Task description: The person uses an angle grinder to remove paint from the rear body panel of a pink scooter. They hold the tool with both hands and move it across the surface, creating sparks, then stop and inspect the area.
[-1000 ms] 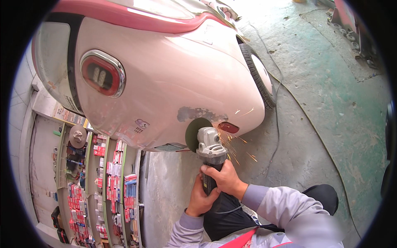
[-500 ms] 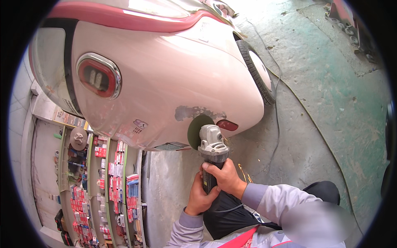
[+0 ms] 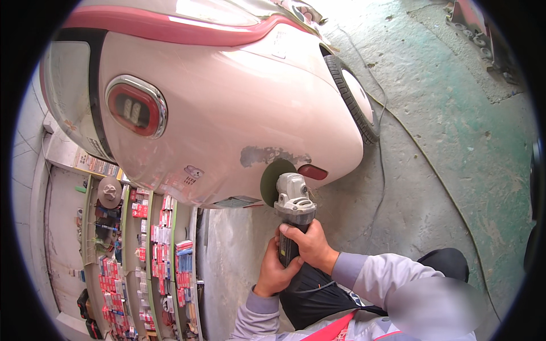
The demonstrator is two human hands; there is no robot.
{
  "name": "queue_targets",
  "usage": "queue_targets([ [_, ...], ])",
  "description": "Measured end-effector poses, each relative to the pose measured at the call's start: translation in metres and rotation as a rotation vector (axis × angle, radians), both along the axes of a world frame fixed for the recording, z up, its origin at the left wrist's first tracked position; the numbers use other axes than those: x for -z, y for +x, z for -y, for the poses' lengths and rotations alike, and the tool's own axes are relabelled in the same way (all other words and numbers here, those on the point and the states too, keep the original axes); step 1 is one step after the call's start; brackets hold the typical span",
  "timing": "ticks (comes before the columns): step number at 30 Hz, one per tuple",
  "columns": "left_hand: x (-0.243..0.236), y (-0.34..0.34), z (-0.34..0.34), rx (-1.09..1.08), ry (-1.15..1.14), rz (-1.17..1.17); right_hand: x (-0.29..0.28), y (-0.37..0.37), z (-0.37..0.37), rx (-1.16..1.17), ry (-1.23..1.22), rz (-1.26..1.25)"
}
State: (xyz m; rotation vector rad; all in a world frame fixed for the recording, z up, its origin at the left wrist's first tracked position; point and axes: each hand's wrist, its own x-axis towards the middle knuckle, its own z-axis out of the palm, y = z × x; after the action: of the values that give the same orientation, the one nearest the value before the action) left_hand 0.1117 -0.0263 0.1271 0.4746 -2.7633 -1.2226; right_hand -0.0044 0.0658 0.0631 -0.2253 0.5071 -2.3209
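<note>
Both of my hands are wrapped round an angle grinder (image 3: 294, 207) with a grey head, a black body and a green disc (image 3: 274, 177). My right hand (image 3: 313, 247) grips it higher up, and my left hand (image 3: 278, 271) holds it lower, on the left side. The disc is at a pale pink car body (image 3: 227, 96), just below a grey scraped patch (image 3: 261, 155) and left of a red reflector (image 3: 313, 171); whether it touches is hard to tell. A red tail lamp (image 3: 132, 107) is at upper left.
A car wheel (image 3: 352, 99) stands at the right on the concrete floor (image 3: 455, 142), where cables (image 3: 412, 148) lie. Shelves of boxed goods (image 3: 148, 261) with a hat (image 3: 109, 191) are at lower left. Dark metal equipment (image 3: 472, 31) is at upper right.
The orange sparks seen earlier are gone. The grinder has shifted slightly right in view, and the car sits a little higher and farther left in the picture.
</note>
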Motion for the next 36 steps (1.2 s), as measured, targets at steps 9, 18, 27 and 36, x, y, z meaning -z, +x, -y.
queue_targets([
  [9, -0.001, 0.005, 0.0, -0.018, 0.01, -0.003, -0.002, 0.004, 0.0, 0.01, -0.002, 0.028],
  [18, -0.003, 0.003, -0.001, -0.014, -0.023, 0.014, -0.007, 0.003, -0.005, -0.001, -0.04, 0.042],
  [27, -0.005, 0.001, -0.003, -0.021, -0.002, 0.004, -0.005, 0.001, -0.002, 0.016, 0.005, 0.001],
  [36, 0.004, 0.004, 0.001, -0.033, 0.064, -0.038, -0.013, -0.005, -0.006, 0.024, 0.08, -0.109],
])
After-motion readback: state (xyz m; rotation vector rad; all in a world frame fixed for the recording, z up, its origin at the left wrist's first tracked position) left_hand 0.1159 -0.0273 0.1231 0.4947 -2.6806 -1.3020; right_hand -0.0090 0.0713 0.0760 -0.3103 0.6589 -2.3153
